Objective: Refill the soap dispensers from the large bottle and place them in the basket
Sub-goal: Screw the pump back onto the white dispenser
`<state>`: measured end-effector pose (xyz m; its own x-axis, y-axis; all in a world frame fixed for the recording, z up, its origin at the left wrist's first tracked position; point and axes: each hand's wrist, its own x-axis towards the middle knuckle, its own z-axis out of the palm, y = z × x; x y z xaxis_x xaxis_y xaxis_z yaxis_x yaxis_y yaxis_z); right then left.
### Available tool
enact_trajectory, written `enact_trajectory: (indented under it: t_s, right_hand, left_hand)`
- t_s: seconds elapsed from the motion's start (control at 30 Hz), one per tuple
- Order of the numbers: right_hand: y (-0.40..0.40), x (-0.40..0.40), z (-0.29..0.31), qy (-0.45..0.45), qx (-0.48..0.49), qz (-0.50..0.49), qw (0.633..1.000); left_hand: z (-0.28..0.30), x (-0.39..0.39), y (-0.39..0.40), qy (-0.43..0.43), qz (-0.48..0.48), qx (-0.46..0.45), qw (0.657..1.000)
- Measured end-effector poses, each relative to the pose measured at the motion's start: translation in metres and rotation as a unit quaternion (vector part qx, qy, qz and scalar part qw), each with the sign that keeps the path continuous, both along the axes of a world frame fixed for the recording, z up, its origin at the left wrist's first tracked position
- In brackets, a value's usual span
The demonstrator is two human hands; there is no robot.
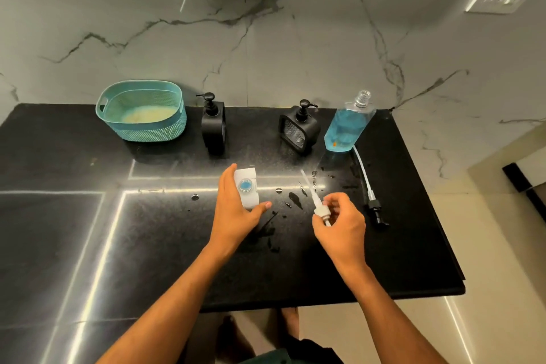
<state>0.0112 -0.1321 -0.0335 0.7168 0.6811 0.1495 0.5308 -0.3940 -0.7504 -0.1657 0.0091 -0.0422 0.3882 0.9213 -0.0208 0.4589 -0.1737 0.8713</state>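
A white square soap dispenser (247,188) stands uncapped on the black counter, blue soap showing in its round neck. My left hand (233,210) grips its left side and front. My right hand (339,220) pinches a white pump head (320,211) whose tube slants up and left above the counter. The large clear bottle (347,124) of blue soap stands open at the back right. Two black dispensers (213,127) (299,130) with pumps stand at the back. A teal basket (141,111) sits at the back left.
The large bottle's black pump with its white tube (373,201) lies on the counter to the right of my right hand. Soap drops and smears (295,199) spot the counter between my hands. The counter (413,260) ends at the right and near edges. A marble wall stands behind.
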Motion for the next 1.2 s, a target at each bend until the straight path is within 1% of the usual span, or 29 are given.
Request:
enact_trajectory:
  t_s: [0.07, 0.13, 0.27, 0.37, 0.7, 0.83, 0.97, 1.1, 1.2]
  right_hand:
    - [0.007, -0.004, 0.022, -0.028, 0.058, 0.031, 0.997]
    - [0.016, -0.009, 0.048, -0.052, 0.093, 0.072, 0.992]
    - [0.035, -0.018, 0.087, -0.097, 0.098, 0.154, 0.978]
    - [0.047, -0.023, 0.100, -0.122, 0.089, 0.203, 0.968]
    - [0.079, -0.031, 0.106, -0.170, 0.036, 0.257, 0.951]
    - [0.104, -0.038, 0.108, -0.181, 0.018, 0.303, 0.935]
    - [0.126, -0.046, 0.092, -0.171, -0.010, 0.341, 0.924]
    - [0.134, -0.047, 0.078, -0.121, -0.014, 0.345, 0.931]
    - [0.134, -0.043, 0.074, -0.105, -0.020, 0.350, 0.931]
  left_hand:
    - [-0.001, 0.000, 0.002, -0.007, 0.003, -0.021, 1.000]
    - [-0.003, 0.000, 0.002, -0.011, 0.008, -0.042, 0.999]
    - [-0.007, -0.002, 0.001, -0.024, 0.012, -0.059, 0.998]
    - [-0.007, -0.002, 0.001, -0.022, 0.010, -0.056, 0.998]
    - [-0.013, -0.006, 0.003, -0.023, -0.005, -0.043, 0.999]
    - [-0.018, -0.011, 0.007, -0.011, -0.032, -0.031, 0.999]
    - [-0.020, -0.015, 0.018, -0.003, -0.062, -0.040, 0.997]
    - [-0.017, -0.016, 0.027, -0.015, -0.088, -0.060, 0.994]
    - [-0.017, -0.017, 0.029, -0.022, -0.096, -0.056, 0.994]
